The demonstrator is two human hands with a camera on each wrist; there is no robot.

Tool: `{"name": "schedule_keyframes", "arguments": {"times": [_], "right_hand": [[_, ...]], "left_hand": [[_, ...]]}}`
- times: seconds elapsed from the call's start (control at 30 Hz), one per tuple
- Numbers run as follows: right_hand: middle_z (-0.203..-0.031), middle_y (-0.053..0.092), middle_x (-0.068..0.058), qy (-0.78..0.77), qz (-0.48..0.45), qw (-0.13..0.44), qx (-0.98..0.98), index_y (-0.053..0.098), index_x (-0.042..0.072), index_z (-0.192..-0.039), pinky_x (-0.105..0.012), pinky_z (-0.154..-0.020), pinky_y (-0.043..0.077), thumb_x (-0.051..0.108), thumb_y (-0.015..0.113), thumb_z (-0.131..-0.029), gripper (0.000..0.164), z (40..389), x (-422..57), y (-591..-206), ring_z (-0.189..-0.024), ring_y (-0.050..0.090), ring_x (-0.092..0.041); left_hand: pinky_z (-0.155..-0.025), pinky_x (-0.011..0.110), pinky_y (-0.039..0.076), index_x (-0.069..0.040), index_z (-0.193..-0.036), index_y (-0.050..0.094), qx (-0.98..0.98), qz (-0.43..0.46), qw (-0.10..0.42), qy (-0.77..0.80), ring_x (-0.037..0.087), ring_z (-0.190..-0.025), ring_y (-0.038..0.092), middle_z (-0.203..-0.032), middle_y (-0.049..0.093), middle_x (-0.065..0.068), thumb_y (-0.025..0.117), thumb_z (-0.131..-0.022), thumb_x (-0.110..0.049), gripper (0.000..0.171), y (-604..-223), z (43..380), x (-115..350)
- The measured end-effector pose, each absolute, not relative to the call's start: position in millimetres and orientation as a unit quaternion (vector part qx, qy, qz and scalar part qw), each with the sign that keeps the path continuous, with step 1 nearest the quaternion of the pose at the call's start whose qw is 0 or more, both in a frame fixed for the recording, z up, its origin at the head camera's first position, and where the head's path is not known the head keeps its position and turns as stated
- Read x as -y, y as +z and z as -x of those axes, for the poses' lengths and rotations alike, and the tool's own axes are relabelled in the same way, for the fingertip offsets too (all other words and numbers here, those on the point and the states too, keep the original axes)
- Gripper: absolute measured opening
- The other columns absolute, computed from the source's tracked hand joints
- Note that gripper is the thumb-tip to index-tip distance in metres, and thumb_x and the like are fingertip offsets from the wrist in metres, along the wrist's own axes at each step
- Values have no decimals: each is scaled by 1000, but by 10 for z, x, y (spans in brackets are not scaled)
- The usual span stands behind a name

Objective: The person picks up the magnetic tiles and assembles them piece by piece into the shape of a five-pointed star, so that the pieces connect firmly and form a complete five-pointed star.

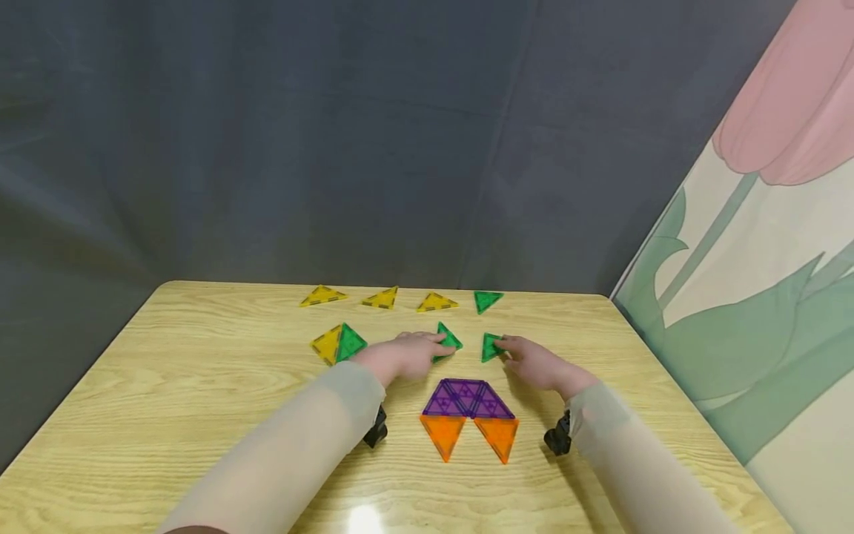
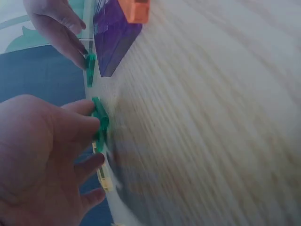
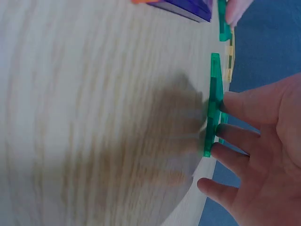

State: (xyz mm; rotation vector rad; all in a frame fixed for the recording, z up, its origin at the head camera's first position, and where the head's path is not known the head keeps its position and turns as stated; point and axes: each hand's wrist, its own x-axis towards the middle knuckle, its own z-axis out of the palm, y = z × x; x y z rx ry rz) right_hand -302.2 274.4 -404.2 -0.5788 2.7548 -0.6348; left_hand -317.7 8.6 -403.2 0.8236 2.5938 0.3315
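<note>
Worktop (image 1: 220,415) in light wood grain lies before you, and of the translucent triangular tiles on it four are green. Your left grip (image 1: 408,354) is on the first green triangle (image 1: 452,338), just past the purple group: thumb and forefinger touch it, and the other fingers stand loosely spread. Your right grip (image 1: 539,363) is on the second green triangle (image 1: 490,347), near the first but apart from it; its fingers are extended and spread, with tips against the tile. The third green triangle (image 1: 487,300) lies close to the far edge. The fourth green triangle (image 1: 348,343) sits left of your left grip, side against side with one yellow triangle (image 1: 327,345).

Yellow makes four as well: that paired one, plus three in the back row, the left yellow triangle (image 1: 323,296), the middle yellow triangle (image 1: 383,299) and the right yellow triangle (image 1: 437,302), each apart from its neighbours.

Three purple triangles, edge to edge, form one purple trapezoid (image 1: 465,391) between your forearms. Along its near side you have two orange ones, the left orange triangle (image 1: 443,434) and the right orange triangle (image 1: 500,436), both with a corner towards you.

You wear two pale sleeves (image 1: 287,460). Behind the worktop hangs one dark curtain (image 1: 333,148).
</note>
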Motion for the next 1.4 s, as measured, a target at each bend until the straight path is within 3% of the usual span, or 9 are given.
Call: {"name": "schedule_keyframes", "arguments": {"times": [0.1,0.27,0.37,0.53,0.7,0.87,1.07,1.23,1.4], "right_hand": [[-149,30,-34,-182,192,111,-958,37,-5,-149,-63,-109,27,4,49,-102,49,3012,-2710,-4062,-136,27,-53],[-136,44,-29,-127,191,66,-971,42,-3,-147,-57,-99,41,8,56,-100,50,3004,-2650,-4096,-121,42,-47],[-129,48,-28,-127,187,58,-972,44,-5,-145,-55,-96,43,8,57,-99,49,3000,-2605,-4104,-115,45,-44],[-142,38,-34,-146,173,86,-970,40,-8,-146,-58,-106,37,5,52,-101,49,2989,-2550,-4104,-130,37,-50],[-130,48,-28,-127,168,81,-974,45,-6,-144,-52,-98,45,2,50,-101,44,2951,-2509,-4079,-118,46,-44],[-106,50,-18,-111,178,76,-975,50,-6,-141,-39,-77,47,1,53,-99,42,2902,-2450,-4035,-95,49,-29],[-93,48,-12,-121,211,62,-968,54,-10,-135,-33,-68,41,-3,53,-96,40,2868,-2321,-4003,-80,42,-23],[-88,47,-8,-128,251,39,-959,58,-12,-129,-32,-69,41,-3,54,-97,34,2863,-2225,-4027,-77,41,-21],[-105,54,-17,-98,236,32,-966,59,-5,-133,-41,-83,48,3,57,-99,35,2829,-2187,-4044,-95,49,-31]], "left_hand": [[-119,48,9,-37,-153,35,-939,-290,170,76,27,-148,14,-163,19,-1,41,-97,9,73,-4037,3160,-97],[-119,48,8,-37,-151,40,-949,-289,125,34,30,-148,14,-162,21,9,49,-98,3,67,-4027,3150,-100],[-120,48,4,-39,-151,39,-947,-291,129,45,28,-149,11,-162,20,8,49,-100,-3,63,-4048,3169,-77],[-120,47,2,-46,-151,34,-942,-298,144,61,28,-149,11,-163,17,8,47,-105,-30,50,-4080,3205,-10],[-120,45,4,-45,-149,38,-944,-296,134,56,31,-148,13,-162,16,14,48,-105,-30,48,-4056,3195,5],[-118,47,18,-34,-151,40,-947,-298,114,26,31,-144,27,-157,30,12,49,-104,-27,48,-4044,3162,-48],[-114,42,30,-11,-145,50,-948,-280,136,62,29,-139,37,-150,42,12,48,-103,-20,43,-4028,3140,-115],[-108,37,38,-6,-128,61,-936,-252,181,166,29,-141,33,-155,36,14,46,-105,-16,29,-4046,3155,-131],[-109,38,38,-5,-134,57,-932,-246,188,189,29,-140,35,-155,35,15,45,-105,-16,33,-4082,3173,-153]]}}
